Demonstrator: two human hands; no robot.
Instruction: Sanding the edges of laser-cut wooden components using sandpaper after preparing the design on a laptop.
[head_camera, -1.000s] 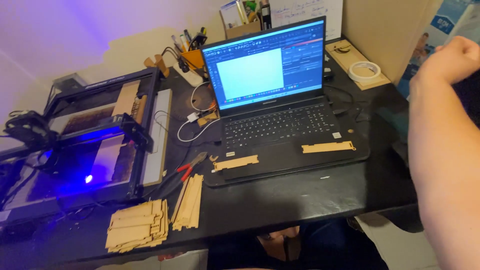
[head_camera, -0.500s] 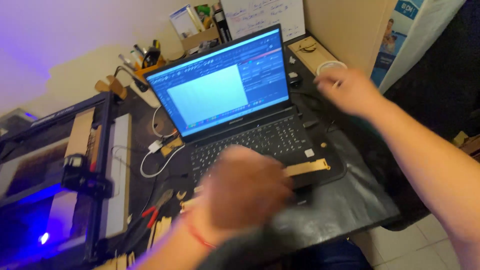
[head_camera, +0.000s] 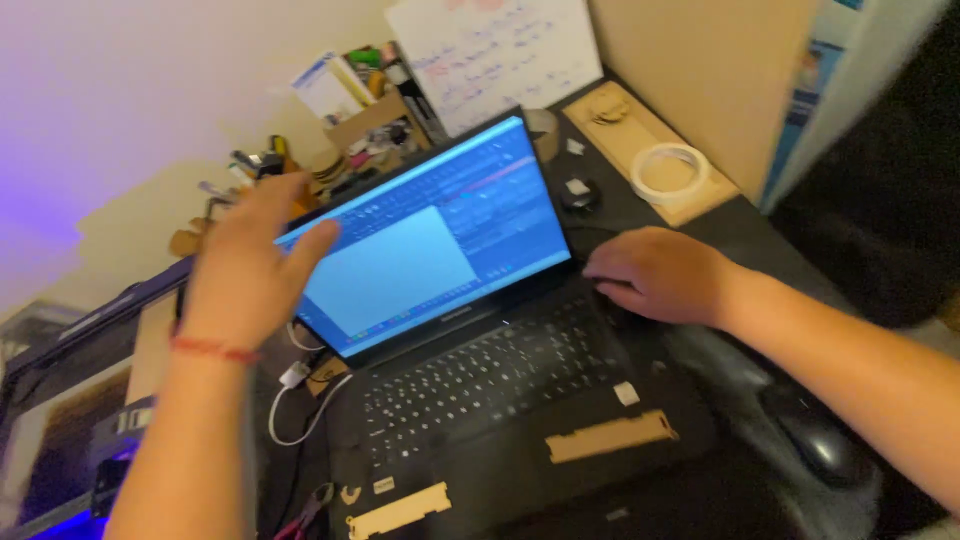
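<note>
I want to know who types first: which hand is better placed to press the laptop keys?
Probably the right hand: it rests at the right edge of the laptop's keyboard. The left hand is raised in the air beside the screen, away from the keys.

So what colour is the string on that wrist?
Red: a thin band around the left hand's wrist, clearest in the head view.

The laptop (head_camera: 480, 370) looks like matt black plastic with a glossy lit screen. Two flat strips (head_camera: 610, 436) on it look like pale raw wood. The table (head_camera: 720, 500) is dark and slightly shiny.
</note>
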